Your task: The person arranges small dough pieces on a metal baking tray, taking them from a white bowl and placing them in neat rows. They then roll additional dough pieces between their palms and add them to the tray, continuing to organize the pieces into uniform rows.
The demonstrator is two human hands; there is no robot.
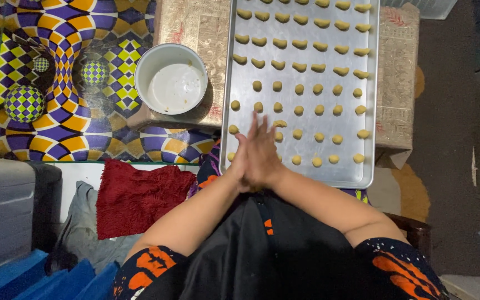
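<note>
Metal tray (301,176) mostly filled with dough pieces (298,89); near-left corner remaining bare; left hand (244,158) and right hand (262,155) pressing palms together, contents hidden.

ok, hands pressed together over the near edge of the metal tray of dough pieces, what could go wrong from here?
1. The left hand and right hand are pressed together just above the near rows of small yellow dough balls; a dip could squash them.
2. The silver metal baking tray appears to overhang its patterned support at the near edge; leaning on it might tip it.
3. The white round bowl sits near the support's edge, so a nudge could knock it off.
</note>
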